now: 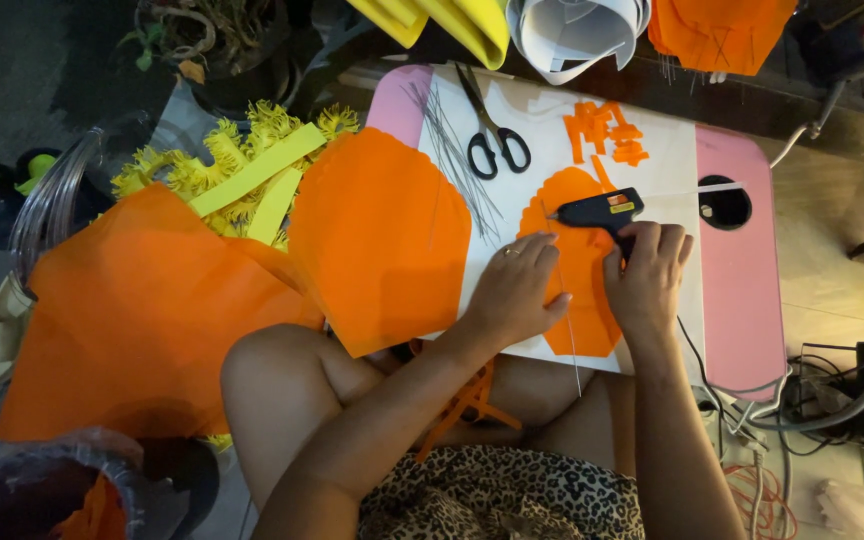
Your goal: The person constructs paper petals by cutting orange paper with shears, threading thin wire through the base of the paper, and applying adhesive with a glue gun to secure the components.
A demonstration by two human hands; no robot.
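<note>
Right hand fingers grip glue gun, hiding its handle; left hand flat on orange petal.

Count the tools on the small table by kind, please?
Glue gun, in the right hand: 1
Scissors: 1
Wire bundle: 1
Total: 3

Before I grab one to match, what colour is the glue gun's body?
Black glue gun, with an orange-yellow label; clearest in the head view.
</note>
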